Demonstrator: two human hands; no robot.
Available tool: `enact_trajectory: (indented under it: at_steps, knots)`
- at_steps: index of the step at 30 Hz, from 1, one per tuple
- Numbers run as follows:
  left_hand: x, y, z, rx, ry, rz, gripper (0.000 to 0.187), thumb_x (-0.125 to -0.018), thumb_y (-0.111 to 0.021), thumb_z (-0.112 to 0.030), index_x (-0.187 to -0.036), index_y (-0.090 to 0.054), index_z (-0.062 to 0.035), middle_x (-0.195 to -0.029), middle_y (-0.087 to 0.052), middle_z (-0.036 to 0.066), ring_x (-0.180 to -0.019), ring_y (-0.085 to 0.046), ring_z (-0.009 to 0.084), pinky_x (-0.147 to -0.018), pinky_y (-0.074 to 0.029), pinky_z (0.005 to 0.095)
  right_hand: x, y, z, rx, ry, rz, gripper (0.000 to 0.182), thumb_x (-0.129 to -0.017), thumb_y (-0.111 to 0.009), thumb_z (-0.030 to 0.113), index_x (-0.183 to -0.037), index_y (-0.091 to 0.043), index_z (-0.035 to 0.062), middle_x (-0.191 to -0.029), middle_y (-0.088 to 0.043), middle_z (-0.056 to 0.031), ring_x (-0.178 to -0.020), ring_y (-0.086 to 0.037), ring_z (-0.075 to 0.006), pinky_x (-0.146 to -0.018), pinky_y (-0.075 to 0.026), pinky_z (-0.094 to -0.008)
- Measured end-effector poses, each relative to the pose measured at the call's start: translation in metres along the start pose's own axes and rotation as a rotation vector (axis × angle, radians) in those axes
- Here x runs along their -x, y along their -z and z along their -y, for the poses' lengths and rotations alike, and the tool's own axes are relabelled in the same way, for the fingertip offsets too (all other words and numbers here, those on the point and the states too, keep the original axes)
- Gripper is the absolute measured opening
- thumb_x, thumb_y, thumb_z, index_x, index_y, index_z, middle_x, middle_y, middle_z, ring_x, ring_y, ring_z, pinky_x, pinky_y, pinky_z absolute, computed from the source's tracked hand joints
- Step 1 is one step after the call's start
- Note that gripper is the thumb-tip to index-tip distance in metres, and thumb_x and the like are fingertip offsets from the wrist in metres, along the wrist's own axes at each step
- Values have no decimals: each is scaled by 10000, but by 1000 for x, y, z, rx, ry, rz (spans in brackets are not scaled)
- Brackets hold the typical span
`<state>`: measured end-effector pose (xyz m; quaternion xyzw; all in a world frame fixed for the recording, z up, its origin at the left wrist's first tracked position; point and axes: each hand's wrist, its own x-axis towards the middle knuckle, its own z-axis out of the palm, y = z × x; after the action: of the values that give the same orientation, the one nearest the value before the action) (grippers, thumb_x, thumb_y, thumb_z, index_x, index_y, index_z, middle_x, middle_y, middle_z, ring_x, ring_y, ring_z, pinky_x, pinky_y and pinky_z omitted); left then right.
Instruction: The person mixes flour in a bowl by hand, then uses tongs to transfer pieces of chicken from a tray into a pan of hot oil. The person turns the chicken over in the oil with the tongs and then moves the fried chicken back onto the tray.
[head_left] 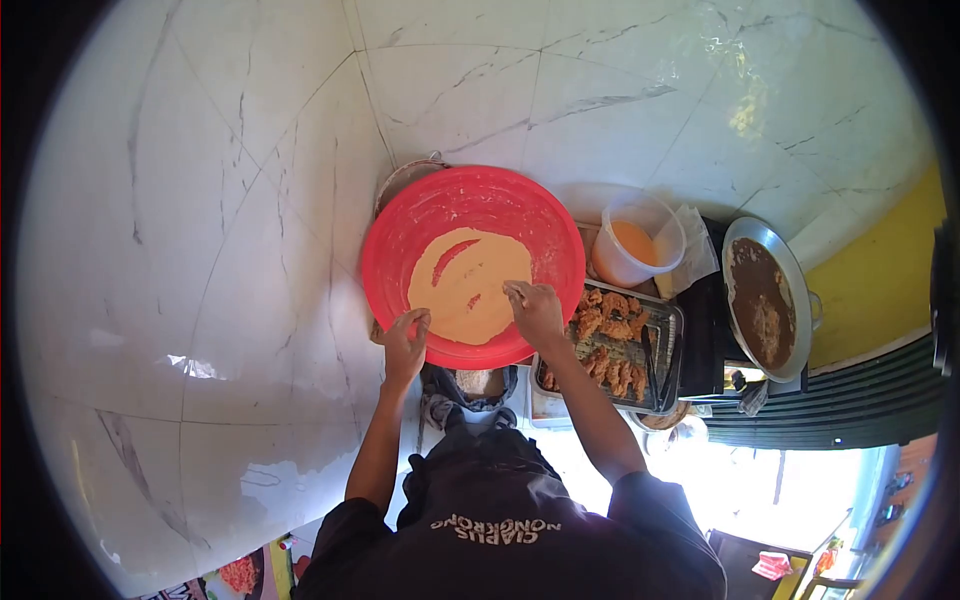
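A wide red basin holds pale yellow-orange flour, with streaks of red bottom showing through. Over the basin's near left rim is my left hand, its fingertips pressed together. My right hand is above the near right part of the basin, fingers curled in and closed, with flour on the fingertips. Anything between the fingers of either hand is too small to make out. To the right of the basin, fried pieces lie on a rack in a metal tray.
Behind the tray stands a clear tub of orange liquid. Farther right, a large pan of brown bubbling oil sits on a stove. Black tongs rest on the tray. A tiled wall rises behind the basin and on the left.
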<state>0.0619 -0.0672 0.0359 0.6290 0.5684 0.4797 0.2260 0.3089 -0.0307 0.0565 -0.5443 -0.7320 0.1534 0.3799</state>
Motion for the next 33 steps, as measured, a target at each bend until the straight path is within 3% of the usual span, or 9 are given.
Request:
enact_trajectory:
  at_steps: [4,6,16,18,19,22,24,30,33]
  knots:
    - [17,3,3,-64,-118,-269,169,-881,-603,-104,-978,-628,32,-916,-652,157,-874,-610,303,-786,-471,375,5,-7,-5,304,-181,361,235,-866,-562,129,-1069,-616,22,-975,-656,-180,-919,-617,-342,-943,-411,-456]
    - [38,6,15,-87,-123,-355,175,-886,-594,-96,-1006,-614,30,-911,-635,156,-858,-595,309,-788,-469,377,21,-9,-1,119,-43,36,294,-851,-579,170,-1093,-606,7,-1061,-635,-163,-1052,-564,-314,-997,-366,-458]
    - [56,10,21,-299,-143,-385,350,-911,-581,-261,-1120,-525,14,-1117,-502,166,-1085,-446,327,-953,-345,449,27,3,13,160,37,-242,430,-848,-584,189,-1228,-517,-1,-1226,-540,-195,-1174,-494,-332,-1045,-326,-474]
    - [41,5,20,-276,-150,-357,350,-887,-614,-258,-1125,-543,-11,-1125,-514,152,-1086,-453,316,-959,-331,450,22,-3,1,616,-82,352,433,-866,-566,168,-1260,-488,6,-1236,-529,-211,-1206,-462,-334,-1033,-341,-476]
    - [35,7,18,-352,-207,-270,351,-873,-628,-266,-1122,-556,-31,-1135,-520,143,-1092,-453,310,-966,-316,451,24,-5,-1,618,-100,350,433,-866,-566,168,-1260,-488,6,-1236,-529,-211,-1206,-462,-334,-1033,-341,-476]
    - [22,14,10,-406,-290,-119,329,-835,-665,-273,-1100,-600,-90,-1137,-523,96,-1129,-439,293,-979,-292,489,20,-2,-3,201,-16,-20,412,-883,-530,152,-1262,-479,-3,-1254,-520,-199,-1179,-480,-352,-1006,-366,-464]
    - [22,16,2,-478,-349,-82,324,-857,-632,-290,-1091,-590,-71,-1111,-535,103,-1099,-458,287,-955,-305,471,34,22,5,10,-194,-278,401,-890,-506,114,-1274,-471,4,-1268,-515,-196,-1176,-480,-365,-995,-380,-443]
    - [80,24,64,-237,-175,-341,291,-922,-539,-268,-1048,-558,-6,-1049,-540,132,-1053,-468,295,-910,-321,445,136,76,-77,266,-542,-560,522,-816,-577,30,-1313,-426,-26,-1281,-497,-251,-1165,-513,-363,-988,-395,-423]
    - [120,21,94,-83,107,-194,279,-931,-532,-249,-1064,-539,-3,-1059,-545,142,-962,-518,297,-827,-402,435,177,111,-85,442,-735,-545,545,-776,-637,63,-1283,-458,-27,-1264,-501,-248,-1181,-490,-360,-996,-385,-428]
